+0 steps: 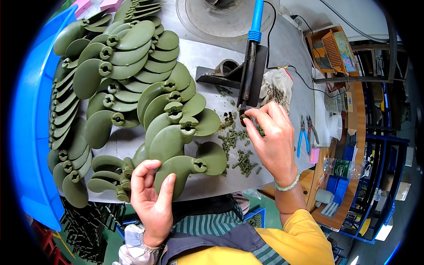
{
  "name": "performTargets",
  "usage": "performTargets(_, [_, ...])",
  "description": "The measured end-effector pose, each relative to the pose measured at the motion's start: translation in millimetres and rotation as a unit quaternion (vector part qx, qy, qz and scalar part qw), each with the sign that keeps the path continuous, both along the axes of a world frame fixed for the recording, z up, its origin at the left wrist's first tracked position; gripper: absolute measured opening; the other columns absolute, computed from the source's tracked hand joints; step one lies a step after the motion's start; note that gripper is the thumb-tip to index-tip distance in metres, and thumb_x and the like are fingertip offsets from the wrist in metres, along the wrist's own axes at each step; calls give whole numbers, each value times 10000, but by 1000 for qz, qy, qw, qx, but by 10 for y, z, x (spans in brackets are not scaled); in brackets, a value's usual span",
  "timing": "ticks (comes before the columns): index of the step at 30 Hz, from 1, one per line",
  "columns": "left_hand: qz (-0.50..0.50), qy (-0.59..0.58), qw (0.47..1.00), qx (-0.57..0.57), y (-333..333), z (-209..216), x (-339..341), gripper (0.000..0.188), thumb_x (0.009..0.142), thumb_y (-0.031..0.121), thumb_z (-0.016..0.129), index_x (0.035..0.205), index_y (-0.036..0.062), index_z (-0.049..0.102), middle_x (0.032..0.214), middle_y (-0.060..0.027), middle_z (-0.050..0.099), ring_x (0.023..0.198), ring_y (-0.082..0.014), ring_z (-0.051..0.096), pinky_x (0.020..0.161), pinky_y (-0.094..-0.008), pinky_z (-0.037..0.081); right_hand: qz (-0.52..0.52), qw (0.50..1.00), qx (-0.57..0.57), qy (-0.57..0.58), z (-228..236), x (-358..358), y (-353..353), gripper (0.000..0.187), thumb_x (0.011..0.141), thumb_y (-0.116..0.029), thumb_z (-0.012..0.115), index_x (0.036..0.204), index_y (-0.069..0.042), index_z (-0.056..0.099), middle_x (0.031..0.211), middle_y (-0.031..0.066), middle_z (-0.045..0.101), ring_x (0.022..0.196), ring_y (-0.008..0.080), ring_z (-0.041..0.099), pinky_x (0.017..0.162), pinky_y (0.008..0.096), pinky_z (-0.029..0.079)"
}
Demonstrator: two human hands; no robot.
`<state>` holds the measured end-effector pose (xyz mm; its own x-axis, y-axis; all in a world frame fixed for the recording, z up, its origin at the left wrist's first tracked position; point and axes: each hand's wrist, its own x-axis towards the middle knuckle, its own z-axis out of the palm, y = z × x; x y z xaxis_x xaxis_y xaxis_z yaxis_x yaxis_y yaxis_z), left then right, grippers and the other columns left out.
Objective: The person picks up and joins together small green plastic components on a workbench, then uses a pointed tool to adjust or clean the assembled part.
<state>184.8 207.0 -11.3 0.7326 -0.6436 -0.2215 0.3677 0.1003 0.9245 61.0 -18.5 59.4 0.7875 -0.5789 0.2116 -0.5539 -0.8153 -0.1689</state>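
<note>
A dark green two-bladed propeller lies at the front of an overlapping row of similar propellers. My left hand is at its near blade, the thumb tip over the blade's edge and the fingers loosely spread. Thumb and index finger of my right hand are pinched together at the lower tip of a blue-handled soldering iron; whatever is between them is too small to make out. The iron leans on a dark metal stand. Small green plastic stubs are scattered below the pinch.
More propellers cover the table's left side beside a large blue bin. A soiled white glove, blue-handled pliers and the iron's cord lie to the right. A plastic bottle rests on the wooden bench.
</note>
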Motion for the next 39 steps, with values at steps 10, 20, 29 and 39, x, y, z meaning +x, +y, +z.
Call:
performTargets(10, [4,35,999,-6,-16,10,7,429,902,-135,658,1294,-50,504,1299,-120,564,1238,-197,555,1077,-318,428,29,981,188,-47,198,103,225,151,799,-43,773,932,-9,710,822,100,565,783,276,576,712,382,489])
performTargets(20, [-3,-3,1000,-21,-38,31,12,430,901,-140,660,1290,-44,505,1283,-115,569,1222,-188,559,1069,-310,430,130,961,242,-17,280,299,418,162,804,-53,772,945,-19,701,832,94,550,783,275,574,707,378,494])
performTargets(29, [-3,3,1000,-28,-33,10,10,427,900,-137,663,1288,-44,508,1284,-115,569,1224,-195,560,1080,-321,427,143,961,236,1,254,334,424,151,812,-59,762,939,-18,691,841,92,545,786,274,571,708,381,485])
performTargets(39, [-8,14,999,-31,-17,38,42,423,902,-134,663,1285,-44,509,1286,-116,570,1234,-194,559,1077,-315,427,110,960,257,-12,345,331,443,190,817,-88,777,976,-22,698,818,88,556,773,269,576,696,379,488])
